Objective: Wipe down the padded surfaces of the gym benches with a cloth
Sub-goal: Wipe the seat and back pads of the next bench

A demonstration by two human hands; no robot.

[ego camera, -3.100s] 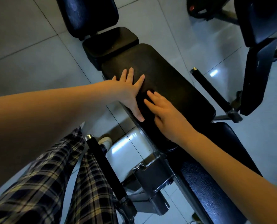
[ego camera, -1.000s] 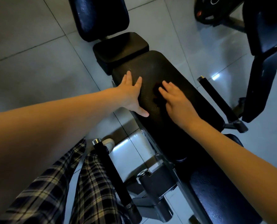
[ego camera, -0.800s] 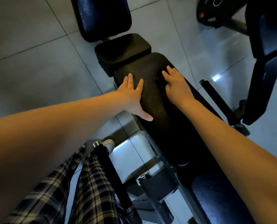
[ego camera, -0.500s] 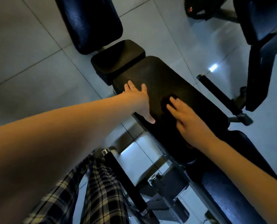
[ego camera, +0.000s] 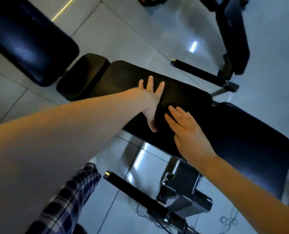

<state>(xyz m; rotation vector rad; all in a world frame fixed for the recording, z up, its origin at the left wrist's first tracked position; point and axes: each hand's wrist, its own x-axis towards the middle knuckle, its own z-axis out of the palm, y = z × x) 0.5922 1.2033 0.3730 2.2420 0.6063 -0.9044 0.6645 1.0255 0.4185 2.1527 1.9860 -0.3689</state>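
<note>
Head view: both hands lay flat on the black bench pad (ego camera: 182,92) at frame centre.
Left hand (ego camera: 148,102) had fingers straight and spread, gripping nothing; right hand (ego camera: 189,132), just lower right of it, had fingers straight and together. Any cloth beneath them could not be told from the dark padding.

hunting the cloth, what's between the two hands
Only a dark strip of pad shows between the left hand and right hand in the head view; nothing else can be made out there.
</note>
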